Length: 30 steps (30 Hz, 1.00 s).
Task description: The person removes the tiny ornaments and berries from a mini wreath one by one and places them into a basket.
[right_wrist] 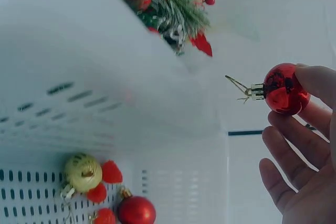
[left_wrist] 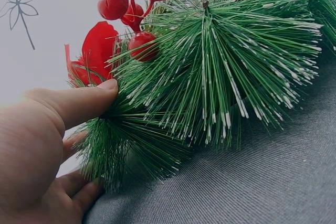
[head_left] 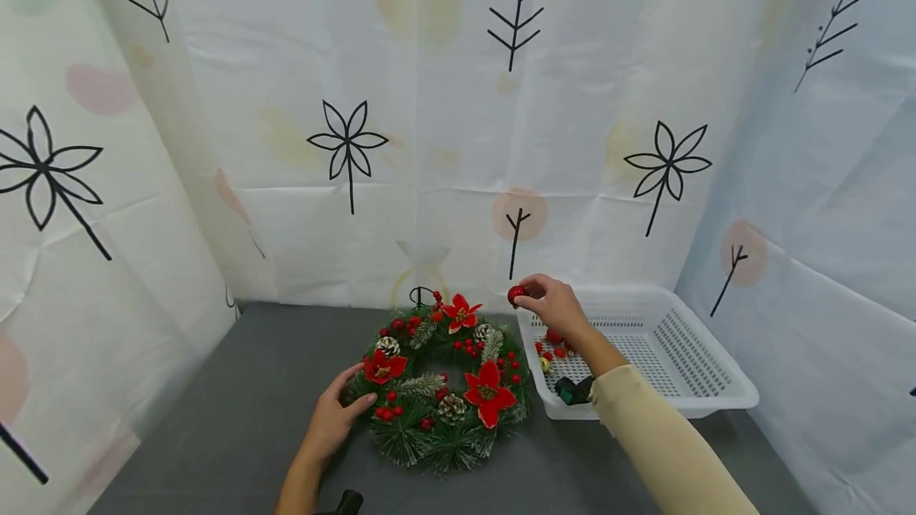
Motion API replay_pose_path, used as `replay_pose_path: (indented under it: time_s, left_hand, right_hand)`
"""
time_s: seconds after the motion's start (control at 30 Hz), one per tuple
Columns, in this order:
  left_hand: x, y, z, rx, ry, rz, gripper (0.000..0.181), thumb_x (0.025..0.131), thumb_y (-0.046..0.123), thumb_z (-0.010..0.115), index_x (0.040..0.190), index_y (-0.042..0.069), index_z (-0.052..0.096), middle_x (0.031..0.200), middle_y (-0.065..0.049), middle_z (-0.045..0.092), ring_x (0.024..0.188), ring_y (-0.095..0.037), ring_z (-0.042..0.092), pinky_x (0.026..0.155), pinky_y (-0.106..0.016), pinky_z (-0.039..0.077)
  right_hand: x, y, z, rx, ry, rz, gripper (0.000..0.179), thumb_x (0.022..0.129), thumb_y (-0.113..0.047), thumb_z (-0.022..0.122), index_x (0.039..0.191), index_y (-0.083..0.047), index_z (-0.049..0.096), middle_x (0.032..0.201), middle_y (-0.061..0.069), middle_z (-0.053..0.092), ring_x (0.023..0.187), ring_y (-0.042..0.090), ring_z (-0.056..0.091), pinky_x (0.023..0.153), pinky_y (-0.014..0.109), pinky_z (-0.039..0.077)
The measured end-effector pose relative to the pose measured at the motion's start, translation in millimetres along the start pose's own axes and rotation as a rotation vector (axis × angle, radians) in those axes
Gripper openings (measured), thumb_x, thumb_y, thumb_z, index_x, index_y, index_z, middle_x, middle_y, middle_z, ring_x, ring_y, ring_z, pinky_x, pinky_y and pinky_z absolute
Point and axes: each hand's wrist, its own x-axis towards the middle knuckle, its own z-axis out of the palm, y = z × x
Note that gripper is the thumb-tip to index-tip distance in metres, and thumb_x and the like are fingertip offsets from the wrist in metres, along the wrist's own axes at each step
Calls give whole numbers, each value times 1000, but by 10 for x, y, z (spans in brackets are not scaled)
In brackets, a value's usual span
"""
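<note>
A green Christmas wreath (head_left: 451, 451) with red poinsettias, berries and frosted pine cones lies on the dark grey table. My left hand (head_left: 334, 418) holds its left edge; in the left wrist view the thumb (left_wrist: 86, 103) is over the pine needles and the other fingers are lower, partly behind them. My right hand (head_left: 558, 307) is raised over the near-left corner of a white basket (head_left: 716, 401), right of the wreath. Between thumb and fingertips it pinches a shiny red Christmas bauble (right_wrist: 286, 88), whose gold cap and string loop point away from the palm.
Inside the basket's left side lie a gold bauble (right_wrist: 83, 172), another red bauble (right_wrist: 136, 211), small red pieces and a dark green-black item (head_left: 572, 391). A black object (head_left: 350, 501) shows at the table's front edge. Patterned white curtains (head_left: 429, 102) enclose the back and sides.
</note>
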Motion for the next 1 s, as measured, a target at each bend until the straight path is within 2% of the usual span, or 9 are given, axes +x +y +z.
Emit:
replay_pose_path:
  time_s: [0.17, 0.5, 0.67, 0.8, 0.9, 1.0]
  left_hand:
    - [12, -5, -2, -19, -24, -2, 67, 88, 31, 73, 146, 13, 43, 153, -20, 30, 141, -43, 22, 105, -61, 27]
    - [2, 15, 0, -2, 9, -7, 66, 88, 27, 74, 145, 12, 46, 151, -22, 35, 137, -45, 30, 103, -61, 30]
    - [-7, 14, 12, -6, 6, 8, 64, 88, 24, 74, 145, 13, 46, 151, -22, 33, 137, -46, 29, 102, -61, 31]
    - [-11, 24, 10, -4, 0, 13, 64, 89, 25, 73, 145, 13, 45, 152, -22, 32, 138, -46, 27, 103, -62, 30]
    - [-15, 25, 11, -1, 3, 9, 64, 89, 26, 73, 145, 14, 45, 152, -21, 32, 138, -45, 26, 103, -63, 28]
    - [-19, 17, 13, 6, 11, 2, 64, 88, 27, 74, 145, 15, 46, 152, -21, 33, 138, -45, 27, 103, -63, 28]
  right_hand:
    - [38, 124, -43, -37, -22, 74, 36, 92, -23, 69, 121, -4, 62, 109, 14, 67, 98, 30, 62, 83, 46, 51]
    - [89, 363, -101, -49, -144, 212, 33, 91, -15, 70, 118, 1, 62, 112, 19, 64, 98, 33, 61, 86, 48, 49]
    - [52, 518, -95, -54, -177, 218, 31, 90, -11, 70, 116, 3, 62, 111, 21, 65, 98, 34, 61, 87, 50, 49]
    - [51, 597, -70, -70, -208, 254, 31, 89, -11, 71, 115, 3, 63, 111, 21, 64, 99, 35, 61, 87, 50, 49]
    - [63, 653, -41, -92, -241, 286, 30, 88, -13, 73, 113, 1, 64, 109, 20, 65, 97, 33, 62, 86, 49, 50]
    - [63, 698, -18, -127, -281, 279, 28, 87, -13, 74, 109, 0, 67, 106, 16, 66, 93, 30, 62, 84, 47, 50]
